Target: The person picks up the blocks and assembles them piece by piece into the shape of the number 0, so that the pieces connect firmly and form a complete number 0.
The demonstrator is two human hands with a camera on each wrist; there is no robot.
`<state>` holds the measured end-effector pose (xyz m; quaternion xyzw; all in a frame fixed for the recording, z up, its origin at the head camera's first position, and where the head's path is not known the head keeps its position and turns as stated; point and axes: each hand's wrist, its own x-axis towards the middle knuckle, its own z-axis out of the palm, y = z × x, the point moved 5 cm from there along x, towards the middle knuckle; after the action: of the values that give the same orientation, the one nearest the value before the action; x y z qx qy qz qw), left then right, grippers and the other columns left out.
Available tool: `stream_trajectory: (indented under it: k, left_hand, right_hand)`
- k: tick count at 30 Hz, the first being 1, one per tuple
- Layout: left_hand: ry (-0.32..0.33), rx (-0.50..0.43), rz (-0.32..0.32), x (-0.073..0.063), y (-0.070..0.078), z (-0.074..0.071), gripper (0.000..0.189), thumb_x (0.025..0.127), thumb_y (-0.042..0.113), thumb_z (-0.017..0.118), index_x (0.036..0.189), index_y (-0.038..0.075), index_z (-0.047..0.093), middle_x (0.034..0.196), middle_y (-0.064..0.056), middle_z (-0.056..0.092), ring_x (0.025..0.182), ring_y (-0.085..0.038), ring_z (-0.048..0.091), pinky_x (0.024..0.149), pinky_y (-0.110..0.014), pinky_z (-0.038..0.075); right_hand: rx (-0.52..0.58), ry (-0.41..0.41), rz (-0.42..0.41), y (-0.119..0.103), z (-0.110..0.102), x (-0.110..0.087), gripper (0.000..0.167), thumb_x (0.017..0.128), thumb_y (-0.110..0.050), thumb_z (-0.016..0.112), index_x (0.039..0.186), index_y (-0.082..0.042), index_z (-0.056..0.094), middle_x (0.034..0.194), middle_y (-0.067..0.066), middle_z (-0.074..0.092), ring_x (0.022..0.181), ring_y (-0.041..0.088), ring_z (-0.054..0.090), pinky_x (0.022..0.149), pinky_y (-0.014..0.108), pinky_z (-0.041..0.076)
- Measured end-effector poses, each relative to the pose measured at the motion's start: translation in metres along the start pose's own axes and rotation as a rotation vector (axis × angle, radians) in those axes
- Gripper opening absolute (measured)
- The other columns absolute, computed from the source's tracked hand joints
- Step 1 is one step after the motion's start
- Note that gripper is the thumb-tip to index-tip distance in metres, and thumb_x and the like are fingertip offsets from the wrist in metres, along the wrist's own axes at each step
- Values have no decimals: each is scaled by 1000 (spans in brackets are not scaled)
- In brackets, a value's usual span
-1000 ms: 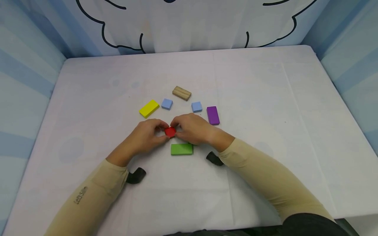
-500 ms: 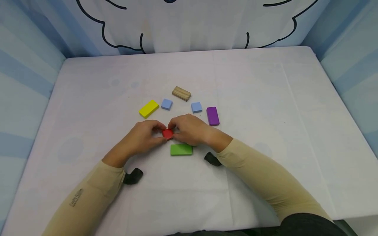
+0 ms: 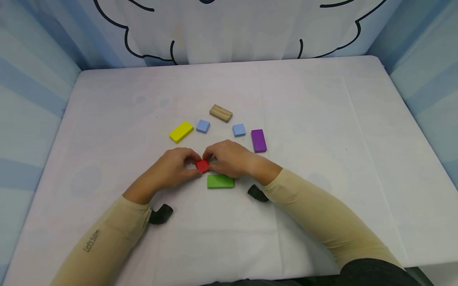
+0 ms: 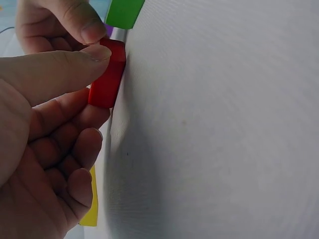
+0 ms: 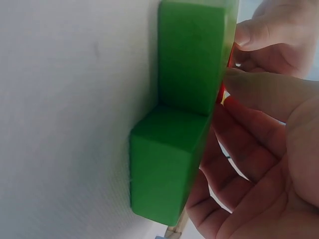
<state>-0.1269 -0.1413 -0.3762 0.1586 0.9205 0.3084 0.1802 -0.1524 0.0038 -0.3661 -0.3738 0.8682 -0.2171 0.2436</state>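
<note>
A small red block [image 3: 202, 166] lies between the fingertips of both hands, low over the white cloth. My left hand [image 3: 174, 167] pinches its left side, thumb on the near edge and a finger behind, as the left wrist view shows on the red block [image 4: 108, 82]. My right hand [image 3: 230, 159] pinches it from the right with thumb and index finger. Just in front lies a flat green block [image 3: 220, 182]. In the right wrist view a second green block [image 5: 162, 174] stands against the first, mostly hidden under my right hand in the head view.
Beyond the hands, a yellow block [image 3: 181, 132], two light blue blocks [image 3: 202, 126], a striped wooden block [image 3: 221, 113] and a purple block [image 3: 259, 140] form a loose arc. Blue-and-white fabric walls [image 3: 236, 31] bound the table's back and sides.
Both hands have shifted slightly left and toward the body with the red block, which has turned a little between the fingertips. The other blocks stay where they were.
</note>
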Motion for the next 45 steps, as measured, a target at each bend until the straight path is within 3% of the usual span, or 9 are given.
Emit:
stream_trajectory:
  k: [22, 45]
  left_hand:
    - [-26, 0, 30, -4, 2, -1, 27, 89, 19, 78, 110, 4, 70, 100, -4, 65, 91, -23, 56, 83, -39, 48]
    - [-49, -2, -2, -2, 1, 2, 27, 88, 23, 79, 105, 5, 69, 95, -3, 67, 87, -20, 59, 81, -37, 51]
  right_hand:
    - [2, -21, -17, -1, -2, -2, 27, 98, -16, 62, 122, -7, 71, 117, 2, 69, 105, 18, 59, 97, 31, 45]
    - [21, -50, 0, 0, 0, -4, 26, 98, -17, 62, 121, -6, 71, 116, 3, 68, 109, 19, 58, 100, 32, 44]
